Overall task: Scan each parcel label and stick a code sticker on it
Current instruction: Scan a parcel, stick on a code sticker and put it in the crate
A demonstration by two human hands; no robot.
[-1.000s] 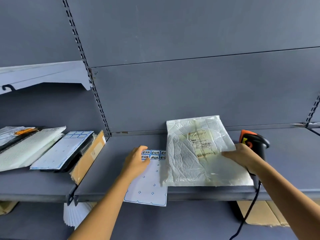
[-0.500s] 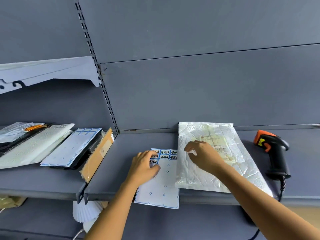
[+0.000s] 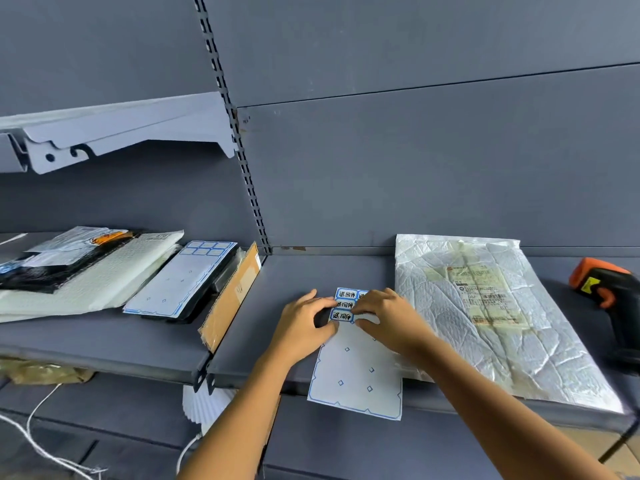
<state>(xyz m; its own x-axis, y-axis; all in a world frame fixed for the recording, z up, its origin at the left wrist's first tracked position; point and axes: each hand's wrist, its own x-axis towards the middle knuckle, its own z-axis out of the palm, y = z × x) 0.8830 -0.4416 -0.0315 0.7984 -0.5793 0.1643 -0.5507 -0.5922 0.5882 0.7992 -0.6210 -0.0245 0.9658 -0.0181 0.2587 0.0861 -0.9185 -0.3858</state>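
Sticker (image 3: 343, 316) peel, sheet (image 3: 356, 368) overhanging shelf (image 3: 277, 289).
left hand (image 3: 304, 327) fingers hold sheet, right hand (image 3: 389, 320) pinches sticker; sharp tug could slide sheet, crease sticker.

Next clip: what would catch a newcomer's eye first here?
The left hand and right hand meet over the sticker sheet that overhangs the shelf, working at its blue-bordered stickers. Right of it lies a crinkled white parcel, label up, and an orange-and-black scanner at the far right.
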